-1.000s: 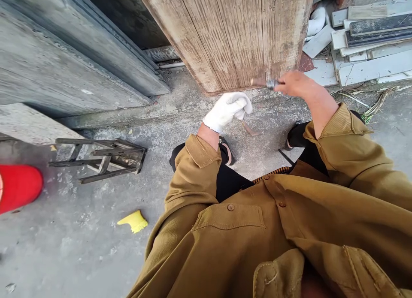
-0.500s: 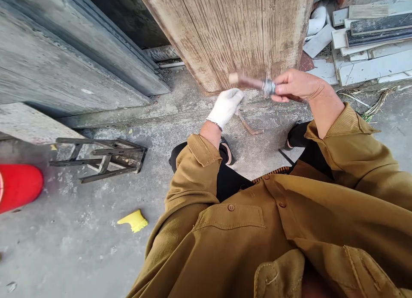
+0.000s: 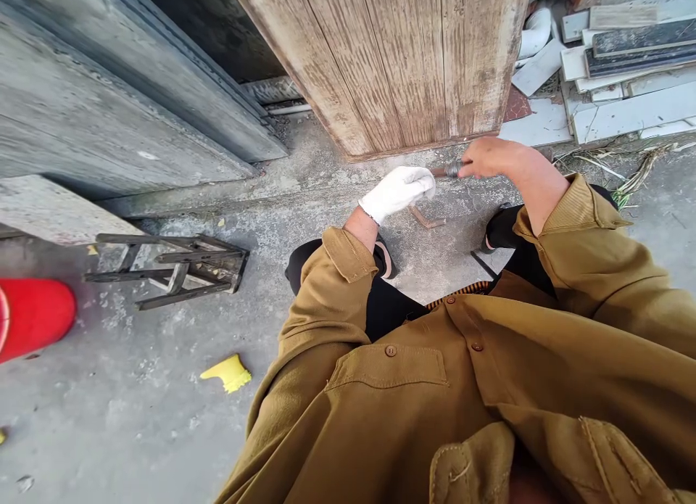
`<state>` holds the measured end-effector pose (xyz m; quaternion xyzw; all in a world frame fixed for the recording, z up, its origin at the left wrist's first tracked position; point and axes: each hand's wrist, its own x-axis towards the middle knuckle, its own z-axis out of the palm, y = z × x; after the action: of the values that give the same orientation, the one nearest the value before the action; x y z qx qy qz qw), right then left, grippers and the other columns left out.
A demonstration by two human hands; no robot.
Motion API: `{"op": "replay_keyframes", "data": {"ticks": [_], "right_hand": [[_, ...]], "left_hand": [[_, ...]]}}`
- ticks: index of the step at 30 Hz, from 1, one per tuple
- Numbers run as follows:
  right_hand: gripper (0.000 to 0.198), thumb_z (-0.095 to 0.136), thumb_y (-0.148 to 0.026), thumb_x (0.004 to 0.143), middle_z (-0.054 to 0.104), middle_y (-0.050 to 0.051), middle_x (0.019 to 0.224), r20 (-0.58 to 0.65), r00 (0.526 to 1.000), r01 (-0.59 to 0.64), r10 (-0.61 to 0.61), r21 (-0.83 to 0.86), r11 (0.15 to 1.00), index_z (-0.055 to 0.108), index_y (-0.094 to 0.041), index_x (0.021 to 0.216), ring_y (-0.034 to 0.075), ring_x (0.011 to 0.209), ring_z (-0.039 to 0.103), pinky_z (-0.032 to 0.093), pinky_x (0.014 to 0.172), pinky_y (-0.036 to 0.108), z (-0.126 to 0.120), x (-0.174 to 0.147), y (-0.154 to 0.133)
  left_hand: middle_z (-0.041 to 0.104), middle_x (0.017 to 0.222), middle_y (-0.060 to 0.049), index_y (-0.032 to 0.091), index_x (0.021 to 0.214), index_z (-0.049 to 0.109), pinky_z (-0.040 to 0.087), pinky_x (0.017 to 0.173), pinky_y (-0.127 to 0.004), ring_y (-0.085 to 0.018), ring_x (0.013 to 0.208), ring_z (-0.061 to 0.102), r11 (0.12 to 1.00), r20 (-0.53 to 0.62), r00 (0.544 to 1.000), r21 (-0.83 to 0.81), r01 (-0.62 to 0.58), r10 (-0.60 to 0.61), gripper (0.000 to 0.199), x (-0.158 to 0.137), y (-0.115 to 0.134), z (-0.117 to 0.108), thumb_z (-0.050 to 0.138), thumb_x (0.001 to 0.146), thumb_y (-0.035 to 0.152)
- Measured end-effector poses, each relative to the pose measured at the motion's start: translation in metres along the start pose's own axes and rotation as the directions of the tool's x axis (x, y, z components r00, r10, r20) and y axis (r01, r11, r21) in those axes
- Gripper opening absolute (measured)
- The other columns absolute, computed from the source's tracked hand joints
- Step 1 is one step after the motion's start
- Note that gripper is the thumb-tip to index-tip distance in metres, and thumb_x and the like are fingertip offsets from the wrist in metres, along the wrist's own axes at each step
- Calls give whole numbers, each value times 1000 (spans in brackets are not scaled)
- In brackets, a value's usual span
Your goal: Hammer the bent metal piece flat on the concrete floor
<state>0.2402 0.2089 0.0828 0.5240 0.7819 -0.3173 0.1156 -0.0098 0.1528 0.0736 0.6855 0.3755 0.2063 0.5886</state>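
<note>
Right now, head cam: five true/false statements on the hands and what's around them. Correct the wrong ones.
1. The left hand wears a white glove. True.
2. The right hand is gloved too. False: it is bare.
3. The right hand grips a brown handle with grey winding around it. True.
4. The red container sits at the picture's right edge. False: it is at the left edge.
5. The yellow piece lies on top of the plank panel. False: it lies on the concrete floor, well apart from the panel.
</note>
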Motion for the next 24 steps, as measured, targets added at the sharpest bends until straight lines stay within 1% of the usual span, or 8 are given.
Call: {"op": "replay_keyframes", "data": {"ticks": [3,6,8,10,12,15,20,24], "right_hand": [[47,77,-59,87,60,2,61,402,908,117,-115,18,993,66,-18,68,15,61,54,40,63,31,-1,-7,-7],[47,74,-60,89,60,0,63,541,787,225,-296,195,955,66,-18,70,12,61,52,39,63,29,-14,-26,-18],[42,74,-55,92,61,-1,66,389,832,254,-395,366,895,66,-18,75,11,62,51,38,63,28,-25,-40,-22],[35,71,-48,96,60,-1,70,56,926,273,-373,583,765,64,-18,81,9,61,48,36,61,27,-33,-49,-23],[26,63,-39,103,58,-2,71,-240,948,317,-209,753,577,63,-18,89,8,60,43,33,60,27,-37,-51,-21],[23,51,-31,111,54,-4,70,-384,919,303,93,836,457,60,-18,94,8,60,40,31,58,26,-36,-42,-18],[28,63,-35,104,72,11,89,-466,846,-45,259,421,906,67,-12,88,15,78,56,39,74,31,-28,-25,-13],[41,62,-38,105,70,30,130,-351,925,-172,142,-55,984,75,-2,119,30,114,63,38,88,38,-26,-23,-14]], "left_hand": [[67,72,-3,12,76,67,38,53,-20,-7,54,49,998,-38,999,62,-13,15,23,0,-5,-5,61,92,28],[65,71,-2,13,78,66,38,53,-21,-8,53,49,999,-53,998,38,-40,42,25,1,-10,-8,62,94,32],[62,67,-1,13,79,65,38,51,-21,-7,51,47,999,-103,994,-9,-49,47,30,2,-11,-8,63,97,37],[61,66,-1,14,80,64,40,51,-21,-7,50,46,996,-149,988,-67,-59,48,36,3,-11,-6,62,100,43],[63,68,-3,14,81,65,41,51,-21,-7,50,46,991,-129,990,-114,-66,51,41,4,-10,-3,62,101,50],[67,73,-5,12,81,67,39,48,-21,-6,49,45,989,54,998,-144,-22,30,47,3,-5,2,67,96,57],[69,77,-7,12,81,69,38,47,-21,-6,49,46,984,213,977,-174,29,9,52,-2,2,7,74,89,63],[68,72,-6,12,79,69,38,46,-21,-6,48,44,969,159,986,-247,-1,41,58,-6,2,2,76,86,69]]}}
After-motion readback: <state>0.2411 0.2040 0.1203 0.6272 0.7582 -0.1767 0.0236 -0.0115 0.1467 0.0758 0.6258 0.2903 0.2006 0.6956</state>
